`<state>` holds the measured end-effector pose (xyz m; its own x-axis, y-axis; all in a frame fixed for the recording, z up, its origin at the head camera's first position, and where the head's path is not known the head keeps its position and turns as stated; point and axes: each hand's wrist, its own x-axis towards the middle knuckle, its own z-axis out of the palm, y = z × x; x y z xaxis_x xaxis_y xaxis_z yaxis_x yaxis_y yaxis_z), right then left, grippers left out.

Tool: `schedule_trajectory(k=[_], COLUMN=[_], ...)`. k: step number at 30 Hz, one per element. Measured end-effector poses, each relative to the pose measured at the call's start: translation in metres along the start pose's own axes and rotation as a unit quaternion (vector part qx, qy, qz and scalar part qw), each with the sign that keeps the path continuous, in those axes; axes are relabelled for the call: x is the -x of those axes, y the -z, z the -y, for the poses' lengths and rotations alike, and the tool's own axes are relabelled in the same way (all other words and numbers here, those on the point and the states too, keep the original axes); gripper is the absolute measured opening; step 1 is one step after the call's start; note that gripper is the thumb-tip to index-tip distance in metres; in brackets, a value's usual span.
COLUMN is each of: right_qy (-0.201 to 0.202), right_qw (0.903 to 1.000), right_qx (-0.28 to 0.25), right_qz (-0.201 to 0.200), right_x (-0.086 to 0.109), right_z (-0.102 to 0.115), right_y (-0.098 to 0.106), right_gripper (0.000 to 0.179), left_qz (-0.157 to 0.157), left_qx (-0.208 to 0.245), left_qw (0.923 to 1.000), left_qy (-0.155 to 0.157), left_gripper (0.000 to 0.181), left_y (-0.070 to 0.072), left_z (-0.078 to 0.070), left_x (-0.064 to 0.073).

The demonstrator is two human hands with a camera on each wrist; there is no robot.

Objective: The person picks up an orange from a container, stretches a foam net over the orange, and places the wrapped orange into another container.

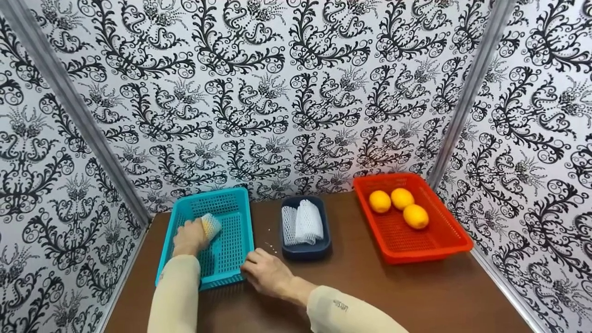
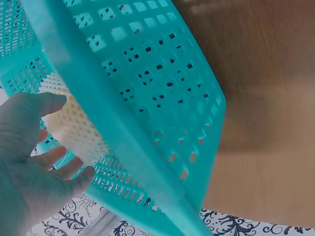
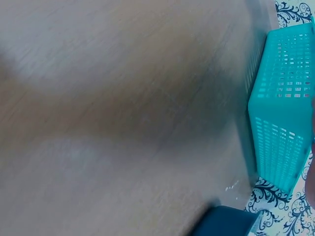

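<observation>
Your left hand [image 1: 189, 237] is inside the teal basket [image 1: 231, 231] on the left, right at a netted fruit [image 1: 211, 225] that lies toward the basket's left side. The left wrist view shows your thumb and fingers loose and spread about it, so I read that as no firm grip; whether the fruit bears fully on the basket floor, you can't tell from here. Your right hand [image 1: 266, 273] is at the near right corner of the same basket, fingers bent by the rim. Whether it grips the rim or only touches it, I cannot tell, since the right wrist view catches just a sliver of your fingers.

Judging by how things lie, you are at an early stage. One fruit wears its white foam net, with yellow showing through, and is in the teal basket. You have three bare fruits [image 1: 402, 198] in the red basket [image 1: 418, 256] on the right, without nets. Between the two baskets, your navy tray [image 1: 305, 254] holds foam nets [image 1: 309, 222], seemingly two, though more could lie beneath. So by my count one fruit is done and three are left, with perhaps fewer nets than fruits. Your left hand and arm cover part of the teal basket, so anything under them would be missed in that count.
</observation>
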<state>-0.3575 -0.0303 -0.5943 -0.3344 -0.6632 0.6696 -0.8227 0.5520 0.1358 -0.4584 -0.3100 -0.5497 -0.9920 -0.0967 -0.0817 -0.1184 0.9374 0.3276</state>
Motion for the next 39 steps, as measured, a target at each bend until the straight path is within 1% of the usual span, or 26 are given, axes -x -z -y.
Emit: schedule_trajectory(k=[6,10,14,19,21,24,27,31,37,39], right_qy=[-0.011,-0.027,-0.048,-0.08,-0.095,-0.118,-0.137,-0.16,-0.191,-0.202], right_qw=[0.998,0.995,0.992,0.988,0.9851,0.9812,0.9782,0.9749,0.9727,0.9717], right_qx=[-0.027,-0.056,-0.067,-0.078,-0.089,-0.101,-0.106,-0.111,-0.109,-0.105], right_qz=[0.056,0.078,0.095,0.107,0.112,0.116,0.115,0.108,0.073,0.061], right_x=[-0.001,-0.003,-0.003,0.002,0.006,0.013,0.019,0.031,0.053,0.061], right_z=[0.0,-0.005,-0.017,-0.038,-0.047,-0.059,-0.073,-0.09,-0.114,-0.121], right_y=[0.019,0.034,0.052,0.075,0.082,0.093,0.103,0.116,0.134,0.141], right_gripper=[0.021,0.021,0.02,0.018,0.019,0.021,0.025,0.027,0.028,0.03], left_qz=[-0.009,-0.008,-0.012,-0.025,-0.03,-0.034,-0.028,-0.024,-0.054,-0.064], left_qx=[-0.01,-0.016,-0.017,0.003,0.022,0.05,0.079,0.105,0.113,0.125], left_qw=[0.9999,0.9997,0.999,0.9971,0.9959,0.9936,0.9913,0.9875,0.9826,0.9783], left_qy=[-0.009,-0.018,-0.039,-0.072,-0.083,-0.096,-0.102,-0.115,-0.137,-0.153], left_gripper=[0.071,0.073,0.071,0.062,0.059,0.056,0.056,0.057,0.054,0.052], left_y=[0.009,0.018,0.026,0.03,0.029,0.022,0.018,0.011,0.001,-0.003], left_z=[-0.002,-0.008,-0.02,-0.04,-0.046,-0.053,-0.061,-0.073,-0.097,-0.105], left_x=[0.008,0.014,0.021,0.034,0.04,0.048,0.053,0.063,0.081,0.086])
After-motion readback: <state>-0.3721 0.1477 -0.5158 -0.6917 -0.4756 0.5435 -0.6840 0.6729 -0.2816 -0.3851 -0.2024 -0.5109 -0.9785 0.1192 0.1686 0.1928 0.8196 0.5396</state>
